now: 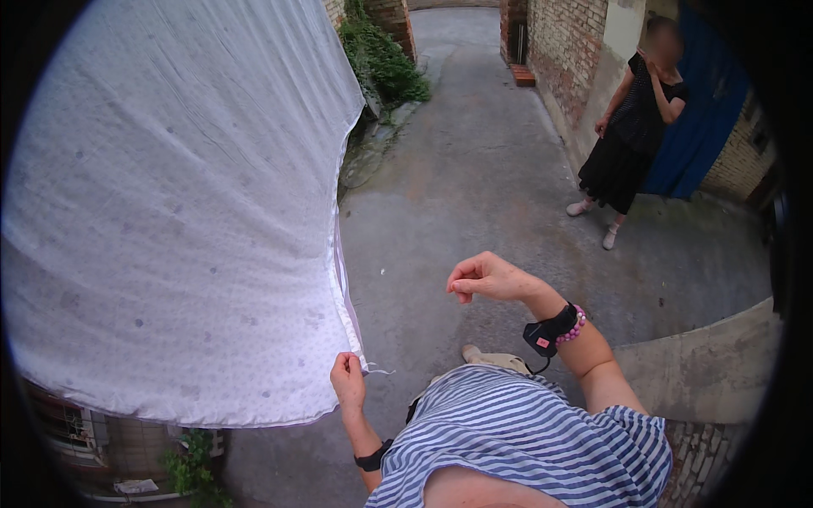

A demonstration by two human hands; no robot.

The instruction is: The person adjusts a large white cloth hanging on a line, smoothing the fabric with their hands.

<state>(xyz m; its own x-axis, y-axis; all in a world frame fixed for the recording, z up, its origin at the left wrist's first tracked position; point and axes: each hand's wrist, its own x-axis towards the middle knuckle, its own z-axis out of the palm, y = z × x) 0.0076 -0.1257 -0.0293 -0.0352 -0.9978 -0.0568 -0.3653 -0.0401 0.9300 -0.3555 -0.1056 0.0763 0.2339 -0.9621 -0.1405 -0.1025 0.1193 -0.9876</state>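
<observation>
A large pale sheet or quilt cover [209,222] with a small floral print hangs spread across the left side. My left hand [348,386] pinches its near right corner, where a thin white tie [381,369] dangles beside the fingers. White edging runs up from that corner along the cloth's right side. Apart from the cloth, my right hand [489,277] is held in the air over the concrete ground, its fingers curled in towards the thumb. Nothing can be made out in it. How the cloth is held up at its far side is out of view.
A person [635,120] in dark clothes stands at the right by a blue door [705,127]. Brick walls line the concrete lane [457,159]. Green plants [387,70] grow behind the cloth. A low concrete ledge [698,362] curves along the right.
</observation>
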